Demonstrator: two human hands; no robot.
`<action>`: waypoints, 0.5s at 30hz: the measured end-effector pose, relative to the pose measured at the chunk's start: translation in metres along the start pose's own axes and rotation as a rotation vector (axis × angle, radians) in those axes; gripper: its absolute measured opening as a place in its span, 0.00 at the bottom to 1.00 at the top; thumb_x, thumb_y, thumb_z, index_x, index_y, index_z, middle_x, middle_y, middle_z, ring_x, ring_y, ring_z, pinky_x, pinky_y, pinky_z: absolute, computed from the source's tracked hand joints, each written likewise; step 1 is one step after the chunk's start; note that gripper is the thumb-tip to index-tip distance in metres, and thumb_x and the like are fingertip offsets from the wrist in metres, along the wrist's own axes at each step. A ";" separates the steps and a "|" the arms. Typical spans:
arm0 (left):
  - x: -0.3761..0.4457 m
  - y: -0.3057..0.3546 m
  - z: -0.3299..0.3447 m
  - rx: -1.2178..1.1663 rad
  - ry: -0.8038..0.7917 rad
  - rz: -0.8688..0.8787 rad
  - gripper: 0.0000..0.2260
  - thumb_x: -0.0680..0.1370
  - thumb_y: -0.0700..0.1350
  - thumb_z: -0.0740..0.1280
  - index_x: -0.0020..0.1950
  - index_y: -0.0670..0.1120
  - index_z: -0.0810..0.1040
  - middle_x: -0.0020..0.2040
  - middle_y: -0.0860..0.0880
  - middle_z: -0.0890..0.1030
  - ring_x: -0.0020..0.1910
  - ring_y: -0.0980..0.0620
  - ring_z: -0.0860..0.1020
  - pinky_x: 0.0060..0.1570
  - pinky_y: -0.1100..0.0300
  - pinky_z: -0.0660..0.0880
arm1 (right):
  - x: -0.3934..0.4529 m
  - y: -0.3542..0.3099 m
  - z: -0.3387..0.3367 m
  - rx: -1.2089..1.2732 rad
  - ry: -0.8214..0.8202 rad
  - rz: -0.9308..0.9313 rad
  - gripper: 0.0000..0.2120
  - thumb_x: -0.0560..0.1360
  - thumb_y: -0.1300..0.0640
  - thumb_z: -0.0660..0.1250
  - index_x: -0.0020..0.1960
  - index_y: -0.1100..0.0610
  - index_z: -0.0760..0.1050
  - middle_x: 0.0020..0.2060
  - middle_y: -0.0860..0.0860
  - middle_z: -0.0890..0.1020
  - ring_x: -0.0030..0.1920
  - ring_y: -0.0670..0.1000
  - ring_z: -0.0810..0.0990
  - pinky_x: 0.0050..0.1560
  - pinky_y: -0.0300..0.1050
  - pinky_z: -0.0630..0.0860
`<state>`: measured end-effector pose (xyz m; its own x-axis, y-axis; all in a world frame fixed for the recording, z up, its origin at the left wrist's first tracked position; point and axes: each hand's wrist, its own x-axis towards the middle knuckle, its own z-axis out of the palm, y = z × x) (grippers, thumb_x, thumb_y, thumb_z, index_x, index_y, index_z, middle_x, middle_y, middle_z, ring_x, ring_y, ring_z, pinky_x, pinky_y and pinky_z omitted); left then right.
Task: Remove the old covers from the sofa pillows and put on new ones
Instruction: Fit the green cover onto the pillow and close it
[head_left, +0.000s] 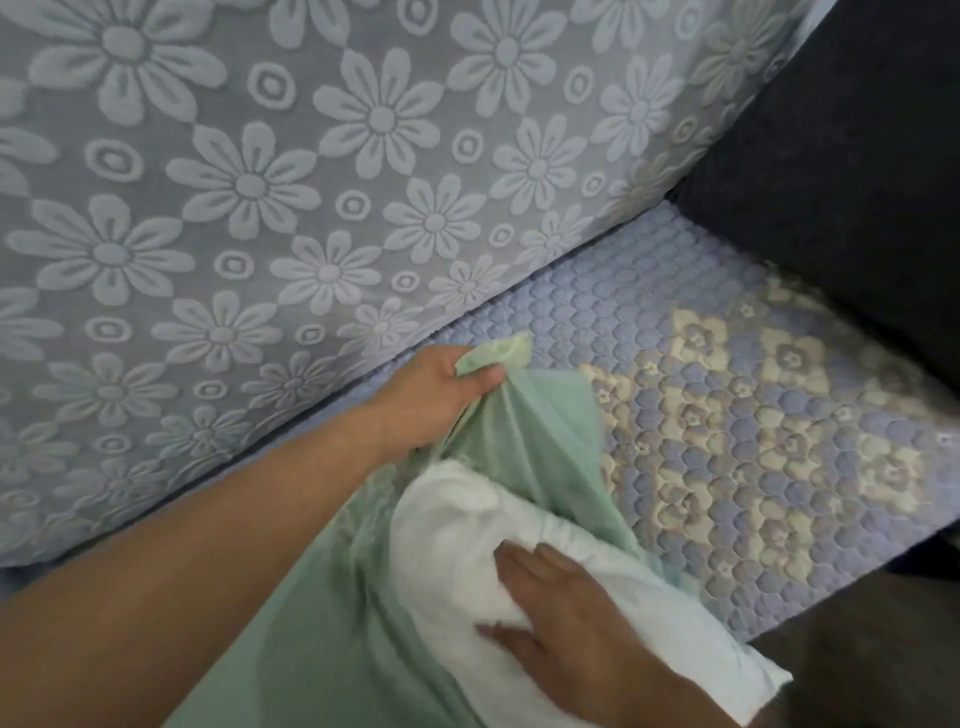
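Note:
A white pillow insert (597, 613) lies at the lower middle on the sofa seat, partly inside a pale green cover (524, 436). My left hand (441, 389) grips a bunched corner of the green cover near the sofa back, and the fabric is stretched taut from it. My right hand (566, 618) holds the bare end of the white insert, fingers spread over it and thumb tucked at its side. The green cloth also spreads toward the lower left under my left forearm. The insert's far end is hidden inside the cover.
The sofa back (249, 182) wears a grey-blue cover with raised flowers. A quilted lilac and cream seat pad (753, 415) runs to the right. A dark armrest (841, 156) closes the right side. Dark floor shows at the lower right.

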<state>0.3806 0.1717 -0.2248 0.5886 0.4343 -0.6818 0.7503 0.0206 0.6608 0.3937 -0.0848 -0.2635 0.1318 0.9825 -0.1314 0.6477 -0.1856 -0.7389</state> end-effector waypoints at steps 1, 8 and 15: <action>0.000 0.009 0.000 0.002 0.032 0.079 0.07 0.81 0.49 0.69 0.50 0.48 0.85 0.47 0.50 0.87 0.47 0.49 0.84 0.51 0.56 0.78 | 0.007 0.004 0.001 -0.049 0.010 0.082 0.27 0.81 0.33 0.48 0.67 0.51 0.68 0.62 0.47 0.81 0.56 0.49 0.79 0.55 0.45 0.80; -0.014 -0.004 0.026 0.715 0.157 0.313 0.16 0.82 0.45 0.62 0.71 0.49 0.74 0.65 0.48 0.76 0.63 0.48 0.75 0.63 0.52 0.72 | 0.044 -0.006 0.012 -0.131 -0.212 0.257 0.29 0.79 0.35 0.48 0.74 0.48 0.62 0.77 0.47 0.66 0.64 0.58 0.74 0.62 0.57 0.75; -0.108 -0.078 0.052 0.797 -0.380 -0.059 0.35 0.76 0.74 0.41 0.81 0.63 0.52 0.70 0.50 0.76 0.69 0.51 0.73 0.68 0.56 0.67 | 0.030 0.011 -0.028 0.688 -0.287 0.534 0.10 0.79 0.48 0.65 0.49 0.49 0.84 0.48 0.46 0.86 0.50 0.51 0.84 0.55 0.46 0.78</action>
<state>0.2740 0.0764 -0.2193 0.4957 0.1206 -0.8601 0.6858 -0.6621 0.3024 0.4263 -0.0577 -0.2569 0.0346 0.7507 -0.6598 -0.0473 -0.6582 -0.7514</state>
